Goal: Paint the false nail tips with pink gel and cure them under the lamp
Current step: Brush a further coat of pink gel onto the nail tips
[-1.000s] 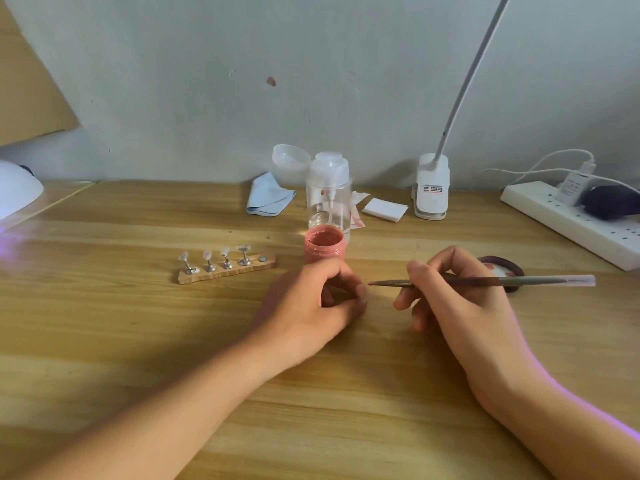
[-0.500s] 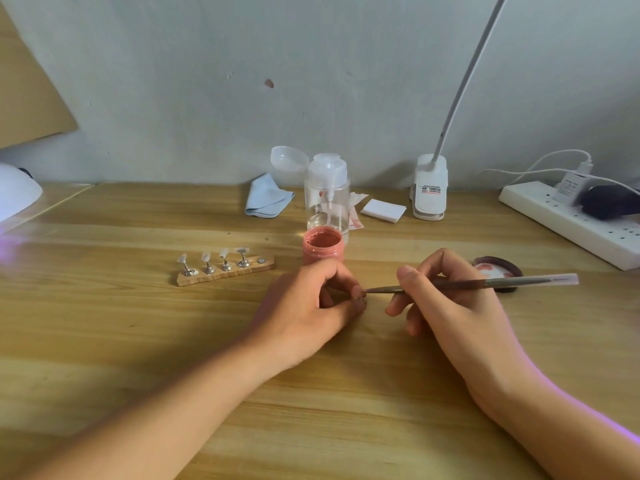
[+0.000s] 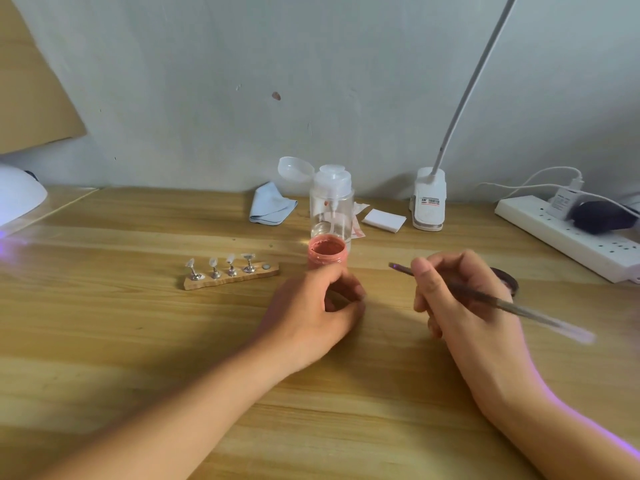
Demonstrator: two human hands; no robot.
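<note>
An open jar of pink gel (image 3: 327,251) stands mid-table. Left of it, a wooden strip (image 3: 231,278) carries several clear nail tips (image 3: 230,260) on metal stands, with one bare slot at its right end. My left hand (image 3: 311,311) rests on the table just in front of the jar, thumb and fingers curled in a pinch on a small nail tip that is mostly hidden. My right hand (image 3: 460,299) grips a thin brush (image 3: 526,311), its tip (image 3: 393,266) raised and pointing left, apart from the left hand. The white curing lamp (image 3: 19,199) glows violet at far left.
Behind the jar stand a clear pump bottle (image 3: 331,202), a blue cloth (image 3: 270,206), white pads (image 3: 383,220) and a clip lamp base (image 3: 429,199). A power strip (image 3: 568,237) lies at right. A dark jar lid (image 3: 509,280) sits behind my right hand.
The brush tip reached my left fingertips half a second ago, then drew back to the right and tilted upward. My left hand has stayed in place.
</note>
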